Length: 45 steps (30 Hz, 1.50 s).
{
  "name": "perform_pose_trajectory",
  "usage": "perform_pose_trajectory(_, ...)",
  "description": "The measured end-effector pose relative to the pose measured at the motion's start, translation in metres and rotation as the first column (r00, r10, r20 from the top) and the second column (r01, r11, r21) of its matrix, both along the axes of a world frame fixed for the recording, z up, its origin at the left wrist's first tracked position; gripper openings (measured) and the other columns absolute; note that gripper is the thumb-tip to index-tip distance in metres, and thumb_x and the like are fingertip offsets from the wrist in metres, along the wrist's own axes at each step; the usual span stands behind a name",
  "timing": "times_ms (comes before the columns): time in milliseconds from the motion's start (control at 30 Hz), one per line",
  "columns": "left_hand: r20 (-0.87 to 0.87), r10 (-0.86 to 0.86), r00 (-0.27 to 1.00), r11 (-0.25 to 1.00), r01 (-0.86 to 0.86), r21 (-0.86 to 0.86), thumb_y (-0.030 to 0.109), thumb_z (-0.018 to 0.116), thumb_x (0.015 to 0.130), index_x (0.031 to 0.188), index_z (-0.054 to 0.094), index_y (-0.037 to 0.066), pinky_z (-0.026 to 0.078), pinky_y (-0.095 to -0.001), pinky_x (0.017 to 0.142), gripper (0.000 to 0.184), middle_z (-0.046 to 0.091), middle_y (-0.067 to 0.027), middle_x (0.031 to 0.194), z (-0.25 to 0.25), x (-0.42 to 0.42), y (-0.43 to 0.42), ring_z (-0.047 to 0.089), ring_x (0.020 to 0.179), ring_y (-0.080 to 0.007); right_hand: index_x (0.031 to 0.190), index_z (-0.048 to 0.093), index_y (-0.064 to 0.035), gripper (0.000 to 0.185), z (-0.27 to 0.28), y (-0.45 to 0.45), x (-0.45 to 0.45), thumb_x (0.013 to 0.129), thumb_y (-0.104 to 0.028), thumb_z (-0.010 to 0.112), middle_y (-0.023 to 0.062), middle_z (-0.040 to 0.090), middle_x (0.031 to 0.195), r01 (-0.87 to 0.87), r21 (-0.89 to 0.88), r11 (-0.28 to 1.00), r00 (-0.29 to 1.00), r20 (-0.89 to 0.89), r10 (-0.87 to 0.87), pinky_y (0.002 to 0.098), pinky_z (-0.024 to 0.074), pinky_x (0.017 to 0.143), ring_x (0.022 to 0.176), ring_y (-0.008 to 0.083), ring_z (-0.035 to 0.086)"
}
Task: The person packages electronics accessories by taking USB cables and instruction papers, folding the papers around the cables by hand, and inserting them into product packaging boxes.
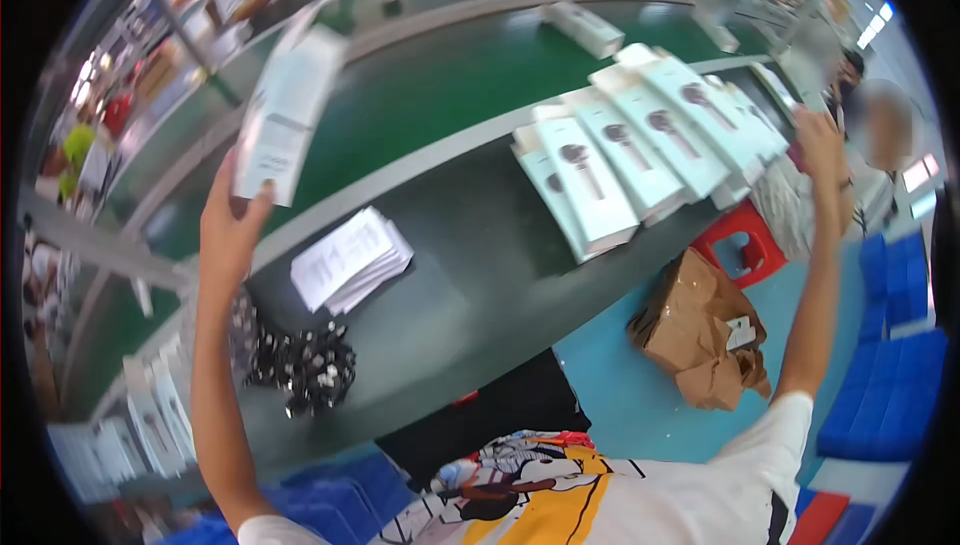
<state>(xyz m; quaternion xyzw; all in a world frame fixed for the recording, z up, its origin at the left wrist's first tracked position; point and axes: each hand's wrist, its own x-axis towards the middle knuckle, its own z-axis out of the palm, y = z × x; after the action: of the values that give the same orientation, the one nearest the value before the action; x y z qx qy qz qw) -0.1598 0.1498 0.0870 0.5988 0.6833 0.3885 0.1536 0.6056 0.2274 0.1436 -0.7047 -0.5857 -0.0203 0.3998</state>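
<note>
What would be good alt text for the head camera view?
A person's left hand holds up a slim white box, while the right hand is near the far end of a row of similar boxes. Papers and a dark, shiny pile lie on the bench beside a green belt.

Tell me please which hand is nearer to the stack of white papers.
Left. The left hand holds up a white box, left of the white papers; the right hand is far right, beyond most of the row of boxes.
</note>
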Motion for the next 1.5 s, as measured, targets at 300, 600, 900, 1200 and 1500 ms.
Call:
perform_pose_trajectory(300,-0.351,-0.585,0.731,0.809,0.495,-0.318,0.019,0.078,0.074,0.154,0.040,0.002,0.051,-0.0452,0.094,0.090,0.058,-0.0215,0.127,-0.035,0.087,-0.155,0.061,0.107,-0.0387,0.098,0.072,-0.0001,0.015,-0.041,-0.149,-0.289,0.097,-0.013,0.063,0.0048,0.064,0.090,-0.803,-0.049,0.594,0.518,-0.550,0.655,0.0246,0.0410,0.072,0.082,0.0101,0.055)
perform_pose_trajectory(600,-0.401,-0.281,0.872,0.960,0.262,-0.102,0.016,0.079,0.081,0.148,0.047,0.004,0.043,-0.0479,0.108,0.075,0.049,-0.0215,0.148,-0.056,0.052,-0.188,0.051,0.130,-0.0418,0.116,0.072,0.0029,0.024,-0.105,-0.122,-0.435,0.095,-0.007,0.063,0.0040,0.061,0.095,-0.973,0.003,0.232,0.148,-0.762,0.631,0.0259,0.0422,0.077,0.084,0.0119,0.054)
perform_pose_trajectory(900,-0.306,-0.076,0.949,0.976,0.133,0.170,0.010,0.071,0.089,0.128,0.062,0.001,0.048,-0.0467,0.101,0.041,0.060,-0.0178,0.133,-0.056,0.017,-0.166,0.057,0.119,-0.0413,0.120,0.071,0.0042,0.029,-0.114,-0.111,-0.445,0.093,0.002,0.062,0.0062,0.061,0.104,-0.951,0.085,0.299,0.145,-0.730,0.668,0.0274,0.0476,0.084,0.092,0.0124,0.059)
perform_pose_trajectory(1200,-0.453,-0.216,0.865,0.953,0.288,0.095,0.029,0.075,0.090,0.141,0.049,-0.007,0.041,-0.0457,0.111,0.068,0.052,-0.0240,0.141,-0.074,0.032,-0.077,0.047,0.132,-0.0408,0.115,0.072,0.0017,0.024,-0.111,-0.117,-0.455,0.093,-0.001,0.064,0.0043,0.064,0.102,-0.944,0.116,0.309,0.137,-0.713,0.687,0.0258,0.0457,0.080,0.087,0.0105,0.058)
perform_pose_trajectory(1500,-0.279,-0.242,0.929,0.953,0.282,0.111,0.027,0.073,0.090,0.132,0.057,-0.004,0.043,-0.0458,0.105,0.054,0.058,-0.0215,0.127,-0.074,0.033,-0.064,0.054,0.121,-0.0403,0.115,0.072,0.0005,0.024,-0.130,-0.115,-0.436,0.094,-0.003,0.063,0.0035,0.063,0.100,-0.923,0.063,0.380,0.220,-0.723,0.654,0.0265,0.0445,0.080,0.087,0.0103,0.055)
